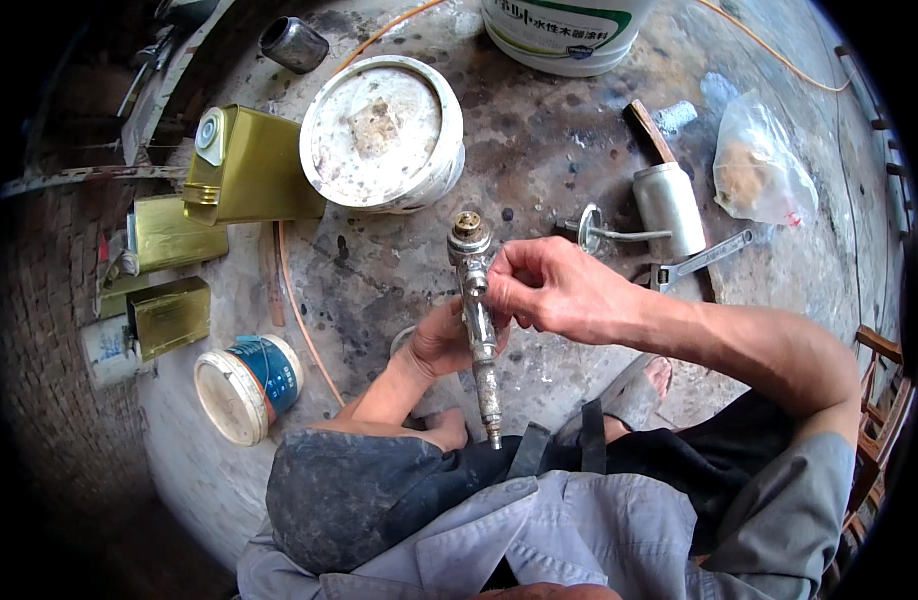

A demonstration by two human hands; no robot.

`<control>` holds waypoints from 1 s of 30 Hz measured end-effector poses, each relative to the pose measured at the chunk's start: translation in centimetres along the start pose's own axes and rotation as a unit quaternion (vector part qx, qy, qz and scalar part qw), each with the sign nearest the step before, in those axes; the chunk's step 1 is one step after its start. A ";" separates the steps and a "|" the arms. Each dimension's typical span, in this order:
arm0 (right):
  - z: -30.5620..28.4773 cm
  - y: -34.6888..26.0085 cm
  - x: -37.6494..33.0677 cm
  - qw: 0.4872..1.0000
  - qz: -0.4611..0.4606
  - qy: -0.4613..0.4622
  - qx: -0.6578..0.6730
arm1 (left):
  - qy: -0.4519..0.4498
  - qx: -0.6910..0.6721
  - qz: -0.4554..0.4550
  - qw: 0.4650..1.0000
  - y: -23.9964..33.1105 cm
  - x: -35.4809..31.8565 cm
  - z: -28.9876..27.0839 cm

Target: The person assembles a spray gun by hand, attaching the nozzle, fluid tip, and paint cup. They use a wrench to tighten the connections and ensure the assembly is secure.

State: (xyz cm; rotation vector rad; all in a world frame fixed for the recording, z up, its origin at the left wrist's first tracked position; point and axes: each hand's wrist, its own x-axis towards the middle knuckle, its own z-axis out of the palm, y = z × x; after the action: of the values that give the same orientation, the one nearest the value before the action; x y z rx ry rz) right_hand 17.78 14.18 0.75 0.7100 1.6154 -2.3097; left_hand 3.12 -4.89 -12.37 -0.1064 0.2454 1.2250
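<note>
A metal spray gun (480, 325) is upheld in front of me, its brass-centred nozzle end pointing away and its narrow tail toward my lap. My left hand (434, 343) is closed around it from beneath, its fingers partly hidden behind the body. Thumb and fingers of my right hand (554, 285) pinch at the gun's side, just behind the nozzle; the small part between them is hidden. To the right, a silver cup (669, 208) lies on the floor beside a round metal lid with a tube (619, 235). Close by rests a wrench (704, 260).
A lidded white bucket (379, 135) stands ahead, with a larger white bucket (564, 45) beyond. Gold tins (254, 165) and a small tub (241, 392) are at left, a dark jar (294, 45) far left. A plastic bag (764, 165) and wooden stick (651, 130) lie right. An orange hose (304, 310) crosses the floor.
</note>
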 end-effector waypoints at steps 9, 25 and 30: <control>-1.4 0.5 0.5 0.983 -0.008 0.107 -0.152 | -0.134 -0.058 0.005 0.989 0.4 0.0 0.6; 0.3 1.4 1.8 0.988 -0.150 -0.045 0.002 | -0.152 -0.073 -0.040 0.985 0.1 1.0 1.2; 0.0 1.0 2.3 0.989 -0.117 -0.084 0.009 | -0.166 -0.098 -0.035 0.981 -0.1 0.5 1.9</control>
State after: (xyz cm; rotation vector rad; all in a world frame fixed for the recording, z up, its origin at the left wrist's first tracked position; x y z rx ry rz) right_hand 16.28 14.00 -1.22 0.3306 1.6801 -2.4705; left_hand 3.66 -4.08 -10.68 -0.0787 -0.1682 1.1742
